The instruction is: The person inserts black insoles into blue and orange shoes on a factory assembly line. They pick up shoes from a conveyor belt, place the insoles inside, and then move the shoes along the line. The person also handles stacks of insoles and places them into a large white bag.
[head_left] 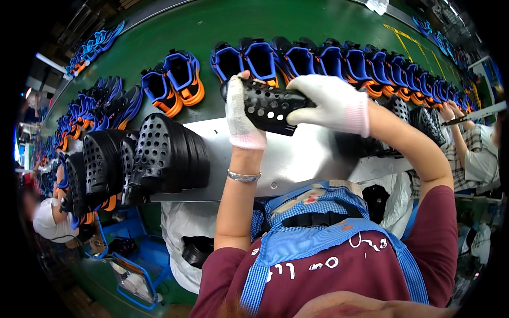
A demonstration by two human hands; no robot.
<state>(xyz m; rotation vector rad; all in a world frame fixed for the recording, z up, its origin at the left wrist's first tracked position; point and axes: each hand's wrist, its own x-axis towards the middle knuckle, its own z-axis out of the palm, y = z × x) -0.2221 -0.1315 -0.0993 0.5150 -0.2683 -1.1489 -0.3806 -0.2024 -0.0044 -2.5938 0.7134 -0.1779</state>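
Observation:
Over the metal ledge, both gloved hands hold a black plastic shoe insert (265, 106) dotted with round holes. My left hand (242, 117) grips its left end, the thumb side upright along it and a bare fingertip showing. Around its right end closes my right hand (331, 103), fingers on top and thumb at the lower edge. The insert lies roughly level, its holed face turned toward me. Just beyond it stand sneakers (260, 61) in black and blue with orange soles. Nested black shoe inserts (159, 148) form stacks left of my left hand.
A silver metal ledge (249, 177) runs before me along the green work surface (222, 21). Sneaker pairs (177, 77) line up left and right. More inserts (397, 108) stand at right. White sacks (175, 222) hang below. Other workers (50, 217) are at both sides.

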